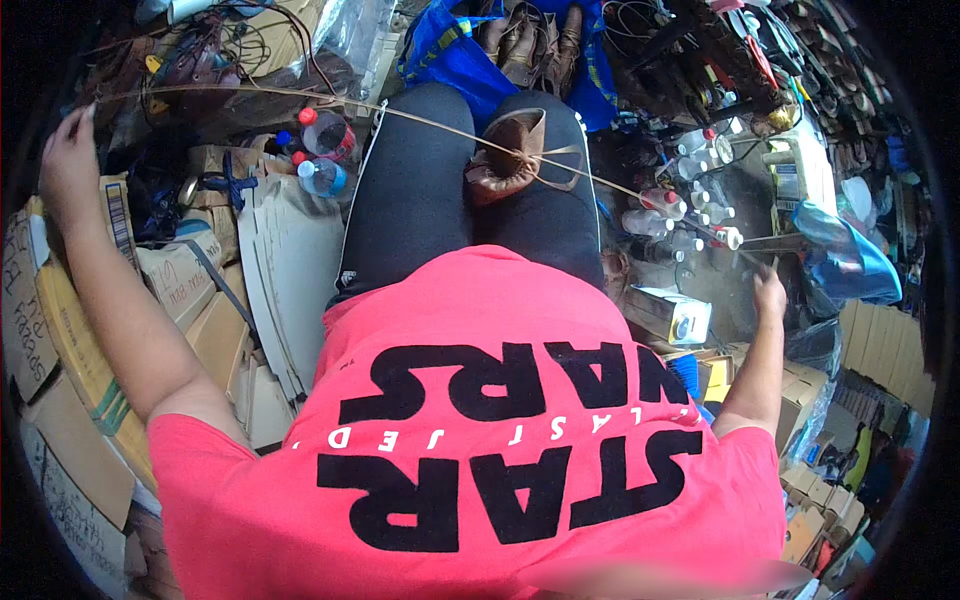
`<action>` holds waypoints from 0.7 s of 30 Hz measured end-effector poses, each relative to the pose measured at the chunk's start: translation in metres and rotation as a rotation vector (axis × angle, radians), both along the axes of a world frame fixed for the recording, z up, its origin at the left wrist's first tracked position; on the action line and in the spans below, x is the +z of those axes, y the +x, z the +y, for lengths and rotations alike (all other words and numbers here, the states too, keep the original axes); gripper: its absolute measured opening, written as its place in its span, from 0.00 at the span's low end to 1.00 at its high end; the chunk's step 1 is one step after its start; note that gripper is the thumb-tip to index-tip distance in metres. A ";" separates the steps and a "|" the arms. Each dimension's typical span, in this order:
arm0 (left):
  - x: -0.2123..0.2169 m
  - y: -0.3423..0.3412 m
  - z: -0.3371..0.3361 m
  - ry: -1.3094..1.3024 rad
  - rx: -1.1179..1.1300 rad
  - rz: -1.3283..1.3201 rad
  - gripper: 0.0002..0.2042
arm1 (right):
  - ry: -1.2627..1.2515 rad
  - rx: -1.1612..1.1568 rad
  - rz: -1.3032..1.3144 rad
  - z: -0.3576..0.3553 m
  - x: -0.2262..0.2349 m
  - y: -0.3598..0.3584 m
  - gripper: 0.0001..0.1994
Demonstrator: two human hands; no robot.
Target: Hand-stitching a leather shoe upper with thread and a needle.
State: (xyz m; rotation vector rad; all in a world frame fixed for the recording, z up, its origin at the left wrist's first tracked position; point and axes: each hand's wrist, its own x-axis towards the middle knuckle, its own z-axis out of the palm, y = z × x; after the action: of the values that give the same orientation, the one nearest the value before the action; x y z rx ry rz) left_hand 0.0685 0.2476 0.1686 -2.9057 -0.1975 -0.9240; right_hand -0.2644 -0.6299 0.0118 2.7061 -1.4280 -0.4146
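A brown leather shoe rests on my right thigh, with a light strap looped at its side. A tan thread passes through it and stretches out both ways, nearly straight. Far out to the left, my left hand pinches the thread's end between closed fingertips. On the opposite side, my right hand is held away from my body, its fingers closed. The other length of thread runs toward it past several bottles; its last stretch is hard to follow there.
Several plastic bottles stand right of my legs; a few more bottles stand at the left. Beyond my knees is a blue bag with brown shoes. Cardboard boxes crowd the left, and a white box sits near my right hip.
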 end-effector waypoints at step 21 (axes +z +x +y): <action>-0.162 -0.081 -0.224 -1.084 -0.839 0.962 0.11 | 1.262 0.401 -0.543 0.254 -0.010 0.127 0.12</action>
State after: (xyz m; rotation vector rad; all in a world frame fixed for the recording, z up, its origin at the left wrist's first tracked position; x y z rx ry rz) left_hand -0.0127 0.0238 0.0065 -3.9795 0.9017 1.0728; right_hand -0.1369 -0.3763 0.0014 4.2554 -0.6260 -0.7800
